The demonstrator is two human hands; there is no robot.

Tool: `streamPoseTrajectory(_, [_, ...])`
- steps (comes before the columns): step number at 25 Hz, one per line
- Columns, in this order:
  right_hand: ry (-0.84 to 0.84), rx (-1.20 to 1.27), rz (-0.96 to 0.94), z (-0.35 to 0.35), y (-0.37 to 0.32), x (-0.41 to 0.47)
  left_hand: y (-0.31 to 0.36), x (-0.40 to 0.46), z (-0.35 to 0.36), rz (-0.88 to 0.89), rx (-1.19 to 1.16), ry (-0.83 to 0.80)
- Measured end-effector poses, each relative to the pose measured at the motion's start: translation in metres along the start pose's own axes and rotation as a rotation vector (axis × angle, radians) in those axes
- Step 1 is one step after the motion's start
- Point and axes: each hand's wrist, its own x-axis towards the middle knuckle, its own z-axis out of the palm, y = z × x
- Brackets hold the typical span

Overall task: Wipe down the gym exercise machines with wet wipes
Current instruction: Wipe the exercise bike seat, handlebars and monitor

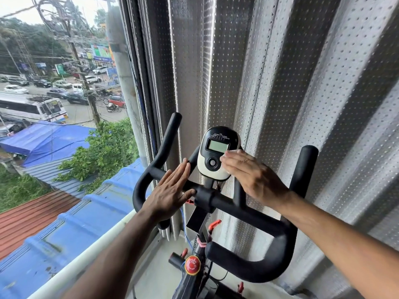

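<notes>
An exercise bike stands in front of me with black padded handlebars (pixel 278 251) and a black and white display console (pixel 212 156) on the stem. My right hand (pixel 252 175) presses a white wet wipe (pixel 234 151) flat against the console's right side, and only the wipe's edge shows above the fingers. My left hand (pixel 172 188) lies with straight fingers on the left part of the crossbar, beside the console, holding nothing.
A red round knob (pixel 192 265) sits on the bike frame below the bars. Perforated metal panels (pixel 302 83) rise right behind the bike. To the left an open window looks over blue roofs (pixel 64 223) and a street.
</notes>
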Motion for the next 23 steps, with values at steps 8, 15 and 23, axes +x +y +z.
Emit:
streamPoseTrajectory(8, [-0.179, -0.015, -0.007, 0.022, 0.004, 0.088, -0.001, -0.001, 0.000, 0.004, -0.004, 0.007])
streamPoseTrajectory(15, [-0.147, 0.012, -0.245, -0.001, 0.022, 0.009, -0.003, -0.002, 0.001, 0.005, -0.002, 0.024])
streamPoseTrajectory(23, [0.208, 0.055, 0.346, -0.008, 0.017, 0.028, -0.002, -0.001, 0.002, -0.011, -0.001, 0.003])
